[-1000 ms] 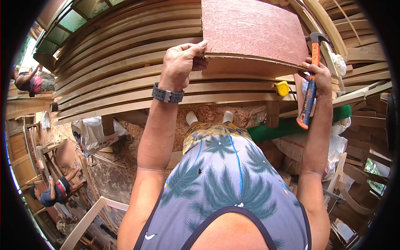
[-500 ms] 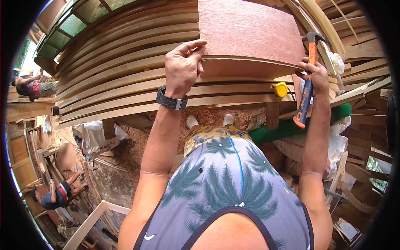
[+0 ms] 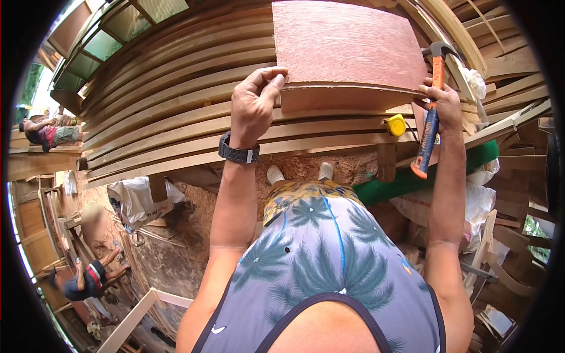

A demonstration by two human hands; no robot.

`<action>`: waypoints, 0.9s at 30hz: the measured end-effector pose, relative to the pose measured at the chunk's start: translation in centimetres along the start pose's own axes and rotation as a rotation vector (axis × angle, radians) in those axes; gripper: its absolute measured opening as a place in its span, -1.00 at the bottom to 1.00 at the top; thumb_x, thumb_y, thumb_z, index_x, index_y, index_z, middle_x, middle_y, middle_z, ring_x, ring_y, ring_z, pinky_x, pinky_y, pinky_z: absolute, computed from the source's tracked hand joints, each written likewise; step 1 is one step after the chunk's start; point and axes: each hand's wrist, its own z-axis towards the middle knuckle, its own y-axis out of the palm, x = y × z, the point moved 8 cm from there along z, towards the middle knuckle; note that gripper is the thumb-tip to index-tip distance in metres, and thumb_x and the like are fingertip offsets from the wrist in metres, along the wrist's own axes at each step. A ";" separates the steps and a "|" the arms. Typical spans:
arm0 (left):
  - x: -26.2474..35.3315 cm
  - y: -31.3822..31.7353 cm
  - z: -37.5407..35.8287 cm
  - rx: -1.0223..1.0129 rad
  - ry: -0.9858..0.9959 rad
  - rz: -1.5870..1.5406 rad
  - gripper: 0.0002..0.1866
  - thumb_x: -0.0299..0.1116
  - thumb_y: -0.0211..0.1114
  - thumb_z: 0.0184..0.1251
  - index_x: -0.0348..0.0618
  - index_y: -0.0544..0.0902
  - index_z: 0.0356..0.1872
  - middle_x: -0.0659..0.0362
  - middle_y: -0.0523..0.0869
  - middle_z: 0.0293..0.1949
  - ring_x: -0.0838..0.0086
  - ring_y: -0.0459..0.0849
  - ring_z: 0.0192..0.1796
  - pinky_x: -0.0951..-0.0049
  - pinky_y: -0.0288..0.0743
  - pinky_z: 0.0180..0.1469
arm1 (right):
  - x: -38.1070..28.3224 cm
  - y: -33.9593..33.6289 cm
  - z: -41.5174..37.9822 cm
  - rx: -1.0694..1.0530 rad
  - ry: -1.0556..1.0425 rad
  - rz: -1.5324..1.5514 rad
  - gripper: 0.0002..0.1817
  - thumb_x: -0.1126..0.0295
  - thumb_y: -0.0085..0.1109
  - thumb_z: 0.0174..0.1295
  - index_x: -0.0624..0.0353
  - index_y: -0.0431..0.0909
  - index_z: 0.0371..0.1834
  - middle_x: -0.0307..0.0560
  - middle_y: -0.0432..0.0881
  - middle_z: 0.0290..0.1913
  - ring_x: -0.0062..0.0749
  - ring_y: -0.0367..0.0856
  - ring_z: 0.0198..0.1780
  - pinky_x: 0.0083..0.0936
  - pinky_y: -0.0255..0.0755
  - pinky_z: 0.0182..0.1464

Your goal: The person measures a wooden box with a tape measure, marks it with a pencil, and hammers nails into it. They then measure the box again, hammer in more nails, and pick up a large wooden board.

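Note:
A reddish plywood panel lies across the wooden strips, its near edge over a second board below it. My left hand, with a dark watch on the wrist, is closed with thumb and index finger at the panel's near left corner. My right hand is closed around the handle of a claw hammer, which has an orange and dark blue grip and its head pointing away. The fingertips of this hand also touch the panel's near right corner. A yellow tape measure rests just left of the hammer.
Long wooden strips lie in rows under the panel. Green sheeting and plastic bags are lower down. Two other people, one seated on the lower left and one at the upper left, are at a distance. Sawdust covers the ground.
My left hand has shifted slightly down and left at the panel's corner. The panel has moved a little to the left in view; the right hand still grips the hammer.

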 end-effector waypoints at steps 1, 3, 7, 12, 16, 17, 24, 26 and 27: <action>0.1 0.0 -0.3 -0.024 -0.032 -0.033 -0.81 -0.52 0.36 0.46 -0.28 0.76 0.02 0.27 0.80 -0.18 0.77 0.60 -0.29 0.69 0.53 -0.27 | -0.2 0.2 -0.2 0.000 -0.002 -0.003 -0.70 0.53 0.27 0.26 0.34 0.57 0.06 -0.05 0.70 -0.21 -0.37 0.71 -0.19 -0.30 0.71 -0.05; 0.1 0.2 -0.3 -0.026 0.010 -0.004 -0.80 -0.53 0.40 0.42 -0.29 0.77 0.01 0.27 0.79 -0.19 0.78 0.59 -0.31 0.70 0.51 -0.28 | -0.2 0.4 -0.3 0.003 -0.001 -0.002 -0.70 0.54 0.27 0.26 0.33 0.57 0.05 -0.04 0.70 -0.21 -0.38 0.71 -0.19 -0.34 0.72 -0.07; -0.5 0.1 -0.3 0.028 0.021 0.022 -0.79 -0.55 0.48 0.30 -0.30 0.80 -0.06 0.29 0.79 -0.30 0.79 0.57 -0.37 0.72 0.47 -0.31 | -0.1 0.3 -0.1 0.007 -0.008 0.001 -0.71 0.54 0.26 0.26 0.33 0.57 0.05 -0.04 0.70 -0.21 -0.38 0.71 -0.21 -0.34 0.72 -0.07; -0.5 0.0 -0.2 0.111 -0.008 -0.037 -0.83 -0.56 0.49 0.28 -0.30 0.83 -0.13 0.27 0.82 -0.34 0.77 0.62 -0.36 0.72 0.49 -0.32 | 0.0 0.3 -0.2 0.016 -0.004 -0.019 -0.70 0.54 0.26 0.26 0.33 0.57 0.06 -0.06 0.69 -0.22 -0.39 0.70 -0.21 -0.33 0.71 -0.07; -0.1 -0.2 -0.1 0.099 -0.103 0.020 -0.84 -0.55 0.49 0.29 -0.30 0.84 -0.13 0.23 0.84 -0.32 0.74 0.67 -0.33 0.71 0.51 -0.30 | -0.1 0.4 -0.3 0.013 -0.008 -0.016 -0.70 0.55 0.26 0.25 0.34 0.57 0.06 -0.06 0.68 -0.22 -0.40 0.69 -0.21 -0.32 0.70 -0.07; -0.1 -0.2 0.0 0.078 -0.104 0.047 -0.84 -0.54 0.49 0.30 -0.30 0.84 -0.13 0.22 0.84 -0.32 0.73 0.67 -0.34 0.71 0.53 -0.30 | -0.2 0.4 -0.4 0.013 -0.003 -0.013 -0.70 0.55 0.26 0.25 0.35 0.57 0.05 -0.06 0.68 -0.22 -0.39 0.69 -0.21 -0.31 0.70 -0.06; 0.1 -0.2 0.6 0.002 -0.107 0.058 -0.86 -0.51 0.49 0.33 -0.31 0.84 -0.13 0.20 0.85 -0.33 0.72 0.69 -0.33 0.68 0.55 -0.29 | -0.2 0.3 -0.4 0.014 0.000 -0.012 -0.67 0.54 0.27 0.24 0.37 0.57 0.07 -0.06 0.69 -0.23 -0.39 0.70 -0.21 -0.32 0.71 -0.06; -0.1 -0.3 0.6 0.018 -0.100 0.060 -0.86 -0.51 0.50 0.33 -0.31 0.84 -0.15 0.20 0.84 -0.33 0.71 0.69 -0.33 0.67 0.56 -0.29 | -0.2 0.2 -0.4 0.019 -0.003 -0.013 -0.67 0.54 0.27 0.24 0.37 0.57 0.08 -0.05 0.69 -0.23 -0.39 0.71 -0.21 -0.33 0.72 -0.07; 0.0 -0.2 0.6 0.019 -0.100 0.060 -0.86 -0.51 0.50 0.33 -0.31 0.84 -0.15 0.20 0.84 -0.33 0.71 0.69 -0.33 0.67 0.56 -0.29 | -0.3 0.3 -0.4 0.022 -0.007 -0.013 -0.66 0.54 0.27 0.24 0.37 0.57 0.08 -0.05 0.70 -0.22 -0.38 0.71 -0.21 -0.34 0.72 -0.08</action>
